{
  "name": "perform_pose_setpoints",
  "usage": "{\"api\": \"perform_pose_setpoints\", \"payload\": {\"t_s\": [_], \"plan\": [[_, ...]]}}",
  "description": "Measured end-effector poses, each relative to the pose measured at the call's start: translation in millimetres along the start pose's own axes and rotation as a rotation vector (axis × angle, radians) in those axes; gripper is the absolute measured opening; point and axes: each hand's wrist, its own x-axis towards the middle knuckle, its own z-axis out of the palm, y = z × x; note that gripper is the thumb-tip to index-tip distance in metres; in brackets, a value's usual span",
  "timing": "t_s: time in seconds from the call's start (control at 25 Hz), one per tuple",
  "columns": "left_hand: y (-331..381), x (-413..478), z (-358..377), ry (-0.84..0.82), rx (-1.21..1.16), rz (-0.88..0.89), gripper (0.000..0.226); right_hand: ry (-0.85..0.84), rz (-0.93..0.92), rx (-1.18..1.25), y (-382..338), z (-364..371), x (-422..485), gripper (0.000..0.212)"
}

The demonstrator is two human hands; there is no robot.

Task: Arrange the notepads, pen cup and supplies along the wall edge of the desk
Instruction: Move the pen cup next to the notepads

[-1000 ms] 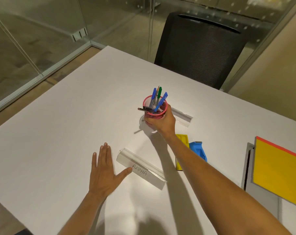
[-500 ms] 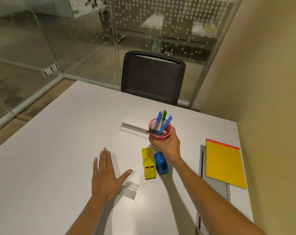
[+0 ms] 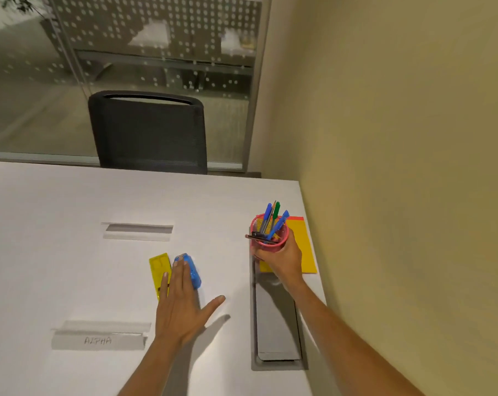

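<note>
Name plate (image 3: 99, 337): nearest of all, marked ALPHA, well left of the grey cable hatch (image 3: 276, 318); out of harm's way.
Left hand (image 3: 182, 298): flat and spread, gripping nothing, fingers lying over the blue stapler (image 3: 195, 274) and yellow case (image 3: 159, 270) left of the hatch; a careless sweep may knock both askew.
Right hand (image 3: 282, 260): wrapped closed around the pink pen cup (image 3: 269, 234), at the hatch's far end.
Pen cup risk: seems lifted, pens (image 3: 272, 217) leaning; a tilt likely spills them.
Yellow notepad (image 3: 303, 247): beyond the hatch by the wall; setting the cup on its edge may tip it.
</note>
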Motion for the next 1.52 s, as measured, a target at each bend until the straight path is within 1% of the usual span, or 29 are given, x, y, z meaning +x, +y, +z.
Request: {"api": "perform_pose_setpoints", "payload": {"t_s": [0.12, 0.28, 0.44, 0.52, 0.72, 0.84, 1.04, 1.32, 1.52], "plan": [[32.0, -6.1, 25.2, -0.053, 0.042, 0.065, 0.121, 0.051, 0.056, 0.031, 25.5, -44.3, -4.9, 0.067], [53.1, -16.8, 53.7, -0.122, 0.057, 0.104, 0.12, 0.088, 0.096, 0.051, 63.1, -82.7, -16.7, 0.064], [54.5, -29.4, 75.2, -0.156, 0.108, 0.13, 0.115, 0.109, 0.156, -0.003, 92.8, -99.3, -30.8, 0.063], [51.4, -35.5, 83.9, -0.167, 0.132, 0.132, 0.113, 0.095, 0.181, 0.023, 109.3, -102.4, -33.1, 0.062], [33.3, -48.0, 99.2, -0.202, 0.21, 0.134, 0.11, 0.082, 0.168, 0.043, 132.9, -109.3, -29.9, 0.049], [20.0, -59.9, 105.2, -0.224, 0.231, 0.115, 0.111, 0.092, 0.155, -0.006, 141.0, -109.9, -29.9, 0.061], [5.0, -80.1, 110.9, -0.227, 0.199, 0.067, 0.113, 0.085, 0.171, -0.038, 158.2, -103.7, -27.1, 0.076], [-0.9, -89.2, 113.6, -0.218, 0.187, 0.08, 0.111, 0.089, 0.156, -0.008, 171.2, -97.9, -23.0, 0.08], [-2.8, -89.0, 116.4, -0.219, 0.191, 0.08, 0.112, 0.082, 0.143, 0.062, 172.9, -95.3, -23.9, 0.077]]}}
